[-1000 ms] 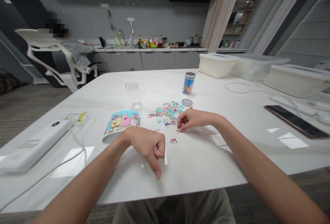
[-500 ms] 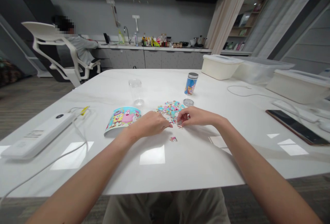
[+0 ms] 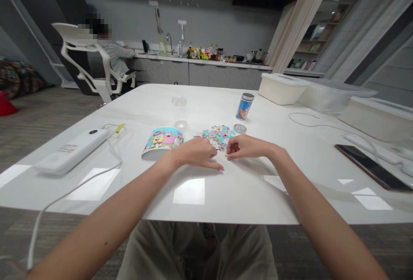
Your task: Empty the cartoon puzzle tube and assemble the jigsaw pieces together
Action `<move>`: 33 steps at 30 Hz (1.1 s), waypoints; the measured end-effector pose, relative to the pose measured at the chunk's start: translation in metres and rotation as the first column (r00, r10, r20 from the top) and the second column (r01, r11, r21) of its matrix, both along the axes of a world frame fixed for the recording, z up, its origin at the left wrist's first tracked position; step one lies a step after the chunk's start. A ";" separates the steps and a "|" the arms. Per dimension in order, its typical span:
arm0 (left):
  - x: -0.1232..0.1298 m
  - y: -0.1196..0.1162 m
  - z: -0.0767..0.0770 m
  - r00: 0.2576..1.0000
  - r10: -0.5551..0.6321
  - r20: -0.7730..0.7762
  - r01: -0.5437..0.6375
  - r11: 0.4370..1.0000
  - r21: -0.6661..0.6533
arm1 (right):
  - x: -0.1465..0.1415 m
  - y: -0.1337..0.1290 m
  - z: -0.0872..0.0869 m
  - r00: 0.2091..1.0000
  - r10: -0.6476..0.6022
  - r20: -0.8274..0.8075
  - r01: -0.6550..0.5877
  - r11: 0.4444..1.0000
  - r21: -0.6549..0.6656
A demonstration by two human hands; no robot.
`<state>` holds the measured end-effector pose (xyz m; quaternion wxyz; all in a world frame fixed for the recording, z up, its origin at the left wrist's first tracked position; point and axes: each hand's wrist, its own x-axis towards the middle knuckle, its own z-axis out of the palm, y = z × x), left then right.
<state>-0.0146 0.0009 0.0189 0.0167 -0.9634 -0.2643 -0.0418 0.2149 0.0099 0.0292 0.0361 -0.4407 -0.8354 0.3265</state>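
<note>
Small multicoloured jigsaw pieces lie in a loose pile just beyond my hands. My right hand is at the pile's near right edge, thumb and fingertips pinched on a puzzle piece, mostly hidden by the fingers. My left hand hovers low over the table in front of the pile, thumb stretched out to the right, apart from its curled fingers; nothing shows in it. Left of it, a curved picture sheet shows cartoon figures. Behind the pile stand a clear jar and a blue picture canister.
A round lid lies beside the pile. On the left is a white power bank with a cable; on the right, a phone and white storage boxes. A person sits at the far counter.
My left thumb has stretched out away from the curled fingers. The loose puzzle piece in front of my hands no longer shows. My right hand keeps its pinch. The view has shifted slightly.
</note>
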 end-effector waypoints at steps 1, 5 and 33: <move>0.001 -0.001 0.000 1.000 -0.002 0.006 0.002 1.000 0.000 | 0.000 0.000 0.000 1.000 0.009 0.005 -0.009 1.000 0.006; 0.007 -0.003 -0.003 0.999 0.019 0.034 -0.020 0.999 0.041 | -0.002 0.000 0.000 0.999 0.035 0.023 -0.037 0.996 0.079; 0.001 0.001 -0.008 0.983 0.163 0.081 -0.171 0.980 0.107 | -0.013 0.008 -0.012 0.894 -0.023 -0.447 -0.024 0.995 -0.100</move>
